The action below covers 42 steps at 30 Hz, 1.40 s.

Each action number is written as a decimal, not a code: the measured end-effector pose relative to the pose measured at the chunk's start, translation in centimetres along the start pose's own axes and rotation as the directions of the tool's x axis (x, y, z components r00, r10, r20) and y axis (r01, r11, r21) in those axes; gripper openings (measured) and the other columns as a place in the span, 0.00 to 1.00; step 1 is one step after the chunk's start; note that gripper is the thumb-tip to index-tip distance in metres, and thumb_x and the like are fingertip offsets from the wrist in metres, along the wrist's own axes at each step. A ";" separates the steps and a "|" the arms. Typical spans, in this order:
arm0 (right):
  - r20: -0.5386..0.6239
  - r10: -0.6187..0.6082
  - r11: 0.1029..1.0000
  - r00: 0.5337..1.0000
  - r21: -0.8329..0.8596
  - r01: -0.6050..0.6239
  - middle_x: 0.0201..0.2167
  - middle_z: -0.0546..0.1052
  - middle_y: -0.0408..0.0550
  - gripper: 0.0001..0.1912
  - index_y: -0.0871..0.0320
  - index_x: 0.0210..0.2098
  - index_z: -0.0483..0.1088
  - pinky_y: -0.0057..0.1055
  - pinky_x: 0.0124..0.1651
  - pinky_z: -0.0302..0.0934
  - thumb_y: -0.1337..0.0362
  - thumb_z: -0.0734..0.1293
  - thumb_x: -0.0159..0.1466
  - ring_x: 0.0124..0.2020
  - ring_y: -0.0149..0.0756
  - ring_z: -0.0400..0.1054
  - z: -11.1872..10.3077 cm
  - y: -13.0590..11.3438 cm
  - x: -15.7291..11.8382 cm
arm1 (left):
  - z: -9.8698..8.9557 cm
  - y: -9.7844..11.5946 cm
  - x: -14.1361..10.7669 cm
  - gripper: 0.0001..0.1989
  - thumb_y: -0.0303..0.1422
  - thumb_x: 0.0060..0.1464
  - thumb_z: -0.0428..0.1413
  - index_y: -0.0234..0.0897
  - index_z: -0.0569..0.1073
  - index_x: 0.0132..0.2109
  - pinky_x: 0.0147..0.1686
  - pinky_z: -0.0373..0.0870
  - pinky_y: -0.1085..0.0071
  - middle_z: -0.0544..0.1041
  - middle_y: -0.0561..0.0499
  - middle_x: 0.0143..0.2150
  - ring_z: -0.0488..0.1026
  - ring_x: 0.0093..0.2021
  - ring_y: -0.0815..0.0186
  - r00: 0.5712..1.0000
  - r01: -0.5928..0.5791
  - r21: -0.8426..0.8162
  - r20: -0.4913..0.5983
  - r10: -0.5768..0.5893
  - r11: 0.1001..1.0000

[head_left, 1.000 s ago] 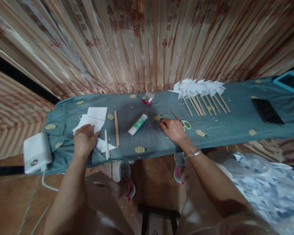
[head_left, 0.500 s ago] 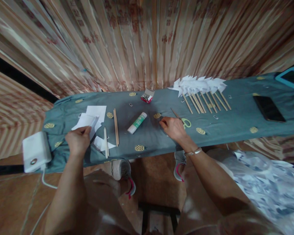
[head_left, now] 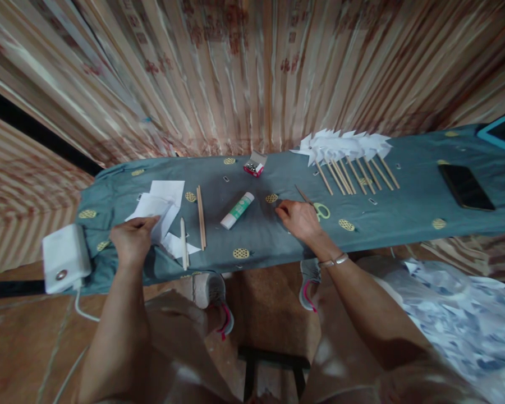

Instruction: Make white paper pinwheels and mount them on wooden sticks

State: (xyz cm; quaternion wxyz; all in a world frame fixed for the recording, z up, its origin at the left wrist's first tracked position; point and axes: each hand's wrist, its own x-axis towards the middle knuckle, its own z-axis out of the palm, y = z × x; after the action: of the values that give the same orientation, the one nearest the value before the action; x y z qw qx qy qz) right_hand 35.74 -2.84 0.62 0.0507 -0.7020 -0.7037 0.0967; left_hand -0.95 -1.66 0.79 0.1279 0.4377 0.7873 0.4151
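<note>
Pinching is seen at nine o'clock from the one glue stick (head_left: 237, 211): the white paper (head_left: 155, 205), at least two overlapping sheets, is gripped by the left hand (head_left: 131, 237) between thumb and fingertips on the counter (head_left: 273, 247). Two wooden sticks (head_left: 201, 219) are set between them, with one white rod (head_left: 183, 243) at eight o'clock. At one o'clock, one open red box (head_left: 255, 166) is seen, and at two o'clock about eight white pinwheels (head_left: 345, 147) are laid in a row. Lettering is printed on the glue stick's green label but cannot be read. At three o'clock the right hand (head_left: 299, 219) is held palm down, fingers curled, beside one pair of scissors (head_left: 316, 206); whether anything is held there cannot be told.
</note>
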 end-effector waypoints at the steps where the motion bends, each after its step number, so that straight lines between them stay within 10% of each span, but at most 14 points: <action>1: 0.001 0.003 1.000 1.000 -0.002 -0.003 0.41 0.83 0.55 0.16 0.56 0.43 0.77 0.32 0.40 0.60 0.59 0.58 0.70 0.43 0.45 0.77 0.0 0.0 0.0 | -0.1 -0.2 0.1 0.04 0.24 0.40 0.66 0.35 0.79 0.25 0.32 0.62 0.74 0.75 0.60 0.18 0.71 0.27 0.66 1.000 -0.002 -0.001 -0.002 0.002 1.000; 11: 0.003 0.000 0.999 1.000 0.047 0.000 0.41 0.83 0.54 0.16 0.56 0.43 0.77 0.32 0.41 0.61 0.59 0.59 0.69 0.44 0.46 0.77 -0.1 0.5 -0.2 | -0.2 -0.6 0.1 0.02 0.25 0.46 0.62 0.31 0.80 0.30 0.34 0.67 0.73 0.79 0.56 0.24 0.76 0.32 0.62 0.999 -0.035 0.086 0.042 0.032 0.996; 16: -0.064 0.015 0.994 0.998 0.105 -0.008 0.41 0.83 0.54 0.16 0.56 0.43 0.78 0.33 0.41 0.62 0.59 0.60 0.69 0.43 0.47 0.78 -0.3 1.8 -0.7 | 0.2 1.4 -2.0 0.08 0.25 0.45 0.63 0.30 0.81 0.36 0.41 0.75 0.68 0.84 0.49 0.35 0.79 0.35 0.61 0.963 -0.247 -0.092 -0.136 0.234 0.965; 22: -0.174 -0.050 0.968 0.984 0.234 0.091 0.39 0.83 0.52 0.12 0.58 0.41 0.77 0.34 0.45 0.65 0.62 0.62 0.68 0.41 0.43 0.77 -0.4 4.4 -1.9 | 3.5 7.3 -10.4 0.05 0.31 0.56 0.59 0.39 0.81 0.37 0.52 0.75 0.63 0.84 0.51 0.41 0.81 0.43 0.64 0.742 -0.588 -0.365 0.112 0.661 0.722; 25: -0.226 -0.136 0.926 0.965 0.317 0.205 0.40 0.82 0.52 0.11 0.58 0.45 0.76 0.37 0.48 0.67 0.65 0.66 0.64 0.42 0.43 0.76 -0.2 5.8 -2.9 | 6.9 8.4 -14.0 0.07 0.30 0.60 0.57 0.38 0.80 0.38 0.59 0.71 0.59 0.84 0.48 0.43 0.81 0.46 0.62 0.572 -0.550 -0.543 0.310 0.760 0.635; 30: -0.254 -0.307 0.873 0.917 0.309 0.378 0.52 0.78 0.56 0.21 0.60 0.54 0.71 0.46 0.60 0.63 0.67 0.70 0.60 0.55 0.48 0.70 0.0 7.6 -4.8 | 10.9 7.7 -16.6 0.08 0.30 0.61 0.55 0.39 0.80 0.37 0.65 0.60 0.48 0.84 0.47 0.41 0.80 0.49 0.58 0.436 -0.467 -0.620 0.460 0.774 0.631; 42: -0.154 -0.361 0.767 0.920 0.511 0.387 0.45 0.80 0.51 0.10 0.57 0.43 0.76 0.41 0.56 0.65 0.68 0.68 0.62 0.49 0.42 0.73 0.4 7.1 -6.3 | 11.6 7.3 -17.4 0.09 0.35 0.62 0.55 0.39 0.81 0.40 0.57 0.72 0.58 0.84 0.49 0.41 0.81 0.44 0.61 0.494 -0.384 -0.568 0.540 0.682 0.728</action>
State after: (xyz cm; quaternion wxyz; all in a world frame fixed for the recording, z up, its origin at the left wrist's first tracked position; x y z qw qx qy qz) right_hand 42.65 -9.21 -0.79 0.2776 -0.5080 -0.7730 0.2595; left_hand 19.98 -7.23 -3.67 0.3678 0.7561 0.3963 0.3687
